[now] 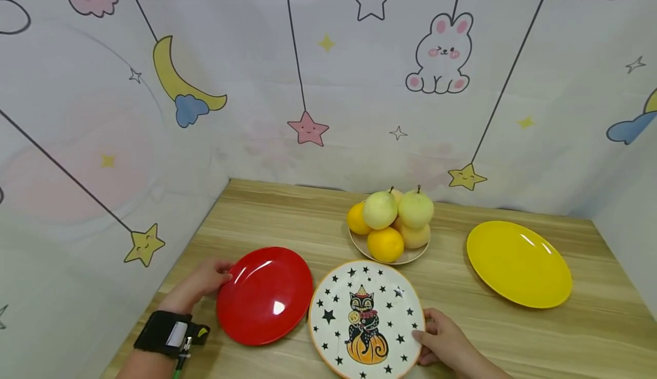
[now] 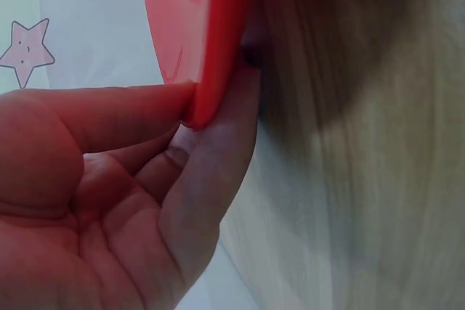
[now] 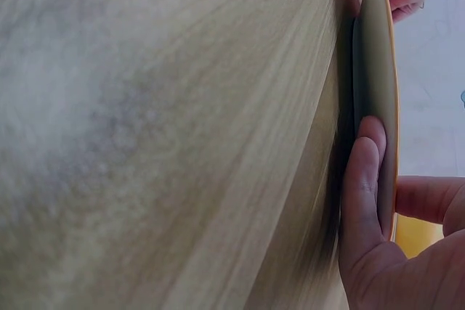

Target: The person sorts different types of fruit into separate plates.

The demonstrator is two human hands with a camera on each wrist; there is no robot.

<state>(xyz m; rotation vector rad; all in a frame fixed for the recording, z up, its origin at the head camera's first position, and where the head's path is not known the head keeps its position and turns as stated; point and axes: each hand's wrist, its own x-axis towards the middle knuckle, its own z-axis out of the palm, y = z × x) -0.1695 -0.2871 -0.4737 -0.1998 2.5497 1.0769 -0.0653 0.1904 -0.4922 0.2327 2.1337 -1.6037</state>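
A glossy red plate (image 1: 264, 296) is at the left in the head view, and my left hand (image 1: 205, 279) pinches its left rim. In the left wrist view the thumb lies on the upper face of the red plate (image 2: 174, 19), while fingers reach beneath its edge. My right hand (image 1: 443, 339) grips the right rim of a white plate (image 1: 318, 333) with black stars and a cat on a pumpkin. Seen from the right wrist, fingers (image 3: 360, 179) support the underside of the white plate (image 3: 378, 56), thumb on top. The two plates sit side by side, rims close together.
Behind the white plate, a shallow bowl (image 1: 361, 245) holds pale pears (image 1: 380, 210) and orange-yellow fruits (image 1: 385, 245). A yellow oval plate (image 1: 518, 265) lies on the wooden table (image 1: 287, 208) at the right. A curtain (image 1: 349, 82) with cartoon prints borders the table.
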